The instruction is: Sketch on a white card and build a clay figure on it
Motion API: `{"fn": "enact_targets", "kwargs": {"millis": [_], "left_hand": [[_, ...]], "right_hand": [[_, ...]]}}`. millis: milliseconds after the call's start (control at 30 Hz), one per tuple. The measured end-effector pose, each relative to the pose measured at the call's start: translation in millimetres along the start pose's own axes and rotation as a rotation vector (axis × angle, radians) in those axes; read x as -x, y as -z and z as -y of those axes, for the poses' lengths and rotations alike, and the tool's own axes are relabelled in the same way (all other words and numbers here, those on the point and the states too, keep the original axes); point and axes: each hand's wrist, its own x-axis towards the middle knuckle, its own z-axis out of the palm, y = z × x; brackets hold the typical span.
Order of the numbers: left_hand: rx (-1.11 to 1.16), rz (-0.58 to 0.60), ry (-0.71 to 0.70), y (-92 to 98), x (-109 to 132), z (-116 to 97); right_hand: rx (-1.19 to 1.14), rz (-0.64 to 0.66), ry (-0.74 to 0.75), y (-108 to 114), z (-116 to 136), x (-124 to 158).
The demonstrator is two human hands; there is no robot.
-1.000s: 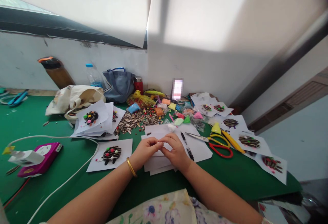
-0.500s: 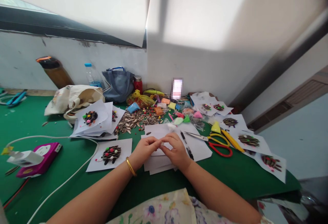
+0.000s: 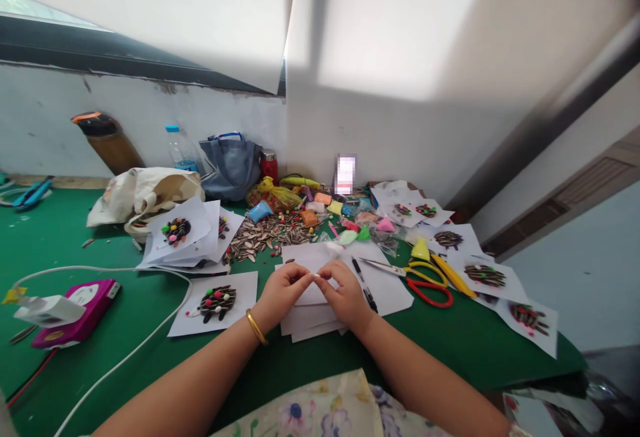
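Note:
My left hand (image 3: 284,292) and my right hand (image 3: 344,294) meet fingertip to fingertip above a stack of white paper (image 3: 305,323). Pinched between both thumbs and forefingers is a small piece of white modelling clay (image 3: 316,276), mostly covered by the fingers. Just right of my right hand, a black pen (image 3: 369,297) lies on the paper. To the left of my left hand is a sheet with a hedgehog picture (image 3: 219,303) made of sunflower seeds and coloured clay balls. Beyond my hands spreads a pile of striped sunflower seeds (image 3: 257,238).
Scissors (image 3: 430,293) with red and yellow handles lie at right beside a yellow cutter (image 3: 453,275). More seed pictures (image 3: 486,275) line the right edge. Coloured clay packets (image 3: 310,217) sit at the back. A white cable (image 3: 145,343) runs from a purple power strip (image 3: 83,307) at left.
My fingertips have shifted slightly around the white clay, and my right fingers are curled in closer. Everything else stays in place apart from a slight camera shift.

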Motion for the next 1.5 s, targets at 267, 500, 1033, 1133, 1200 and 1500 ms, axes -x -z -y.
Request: {"fn": "enact_targets", "kwargs": {"millis": [267,500,1033,1133,1200,1500], "left_hand": [[-0.145,-0.044,-0.11,-2.0,2.5,1.0],[-0.217,-0.047,-0.144,-3.7,2.4,1.7],[-0.3,-0.014,-0.173,-4.4,2.5,3.3],[-0.298,-0.03,-0.174,-4.4,3.0,2.9],[-0.286,-0.054,-0.164,-4.1,3.3,2.8],[-0.236,-0.009,-0.143,-5.1,5.1,2.7]], "right_hand": [[-0.043,0.015,-0.009,0.7,1.0,-0.8],[-0.032,0.012,-0.052,-0.7,-1.7,0.2],[-0.035,0.009,-0.043,-1.8,-2.1,0.8],[-0.037,-0.007,-0.043,-1.1,-2.2,0.7],[-0.042,-0.021,-0.052,-0.6,-2.4,0.7],[0.049,0.017,-0.072,-2.6,-6.8,1.0]]}}
